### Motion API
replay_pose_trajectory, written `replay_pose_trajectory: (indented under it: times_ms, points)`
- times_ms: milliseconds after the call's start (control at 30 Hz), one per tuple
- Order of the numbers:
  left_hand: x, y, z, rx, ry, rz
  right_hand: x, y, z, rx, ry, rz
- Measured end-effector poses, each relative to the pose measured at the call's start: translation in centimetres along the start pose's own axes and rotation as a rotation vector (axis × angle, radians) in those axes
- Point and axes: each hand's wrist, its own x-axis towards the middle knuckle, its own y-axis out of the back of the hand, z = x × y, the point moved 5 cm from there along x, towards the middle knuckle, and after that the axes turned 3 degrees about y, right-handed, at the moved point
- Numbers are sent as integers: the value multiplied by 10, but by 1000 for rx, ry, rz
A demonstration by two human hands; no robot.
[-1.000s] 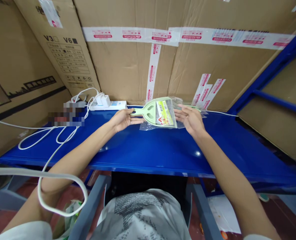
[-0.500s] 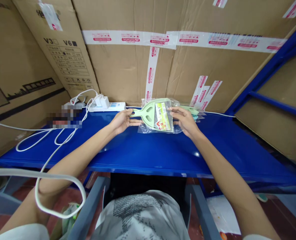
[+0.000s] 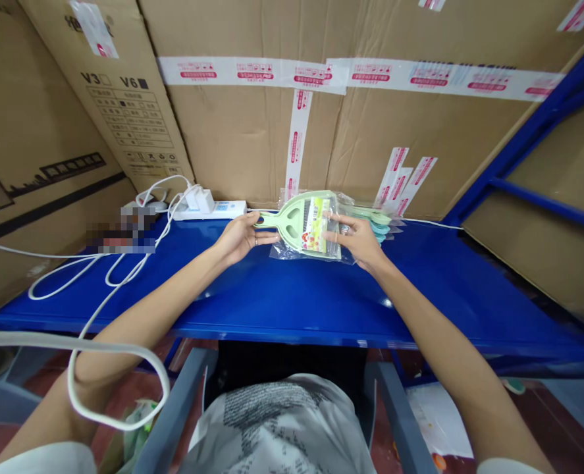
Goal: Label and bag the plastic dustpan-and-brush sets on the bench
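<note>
A pale green plastic dustpan (image 3: 296,220) with a printed label lies in a clear plastic bag (image 3: 292,251) at the back of the blue shelf (image 3: 272,296). My left hand (image 3: 239,237) grips its handle from the left. My right hand (image 3: 353,238) holds the bag and the dustpan's wide end, fingers spread over the label. Behind my right hand lie more bagged items in green and teal (image 3: 378,222), partly hidden.
A white power strip (image 3: 212,209) with plugged adapters sits at the back left, its white cables (image 3: 99,289) looping over the shelf and off the front edge. Taped cardboard boxes (image 3: 252,125) wall the back and left. A blue rack frame (image 3: 519,164) rises on the right.
My right hand has slid left over the bag onto the dustpan's label. The dustpan has shifted slightly left. My left hand has stayed on the handle.
</note>
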Motion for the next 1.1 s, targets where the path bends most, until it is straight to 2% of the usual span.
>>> replay_pose_trajectory:
  times_ms: [133, 367, 433, 567, 800, 867, 967, 1100]
  points:
    - [2, 3, -2, -24, 3, 2, 1, -1, 2, -39, 17, -64]
    - [3, 5, -3, -46, 22, 23, 1, 0, 1, -1, -22, -45]
    - [3, 5, -2, -38, 18, 32, 2, 2, 0, 43, -65, -11]
    - [5, 6, -1, -30, 6, 34, 3, 13, 2, 141, -157, 137]
    - [6, 6, -6, -82, 56, 18, 9, 26, 0, 174, -199, 226]
    - [6, 6, -5, -85, 38, 24, 10, 26, 2, 221, -296, 186]
    - [6, 6, -4, -71, 7, 18, 5, 18, 3, 250, -445, 53]
    - [5, 3, -3, -65, -25, -2, -1, 9, -1, 117, -433, -7]
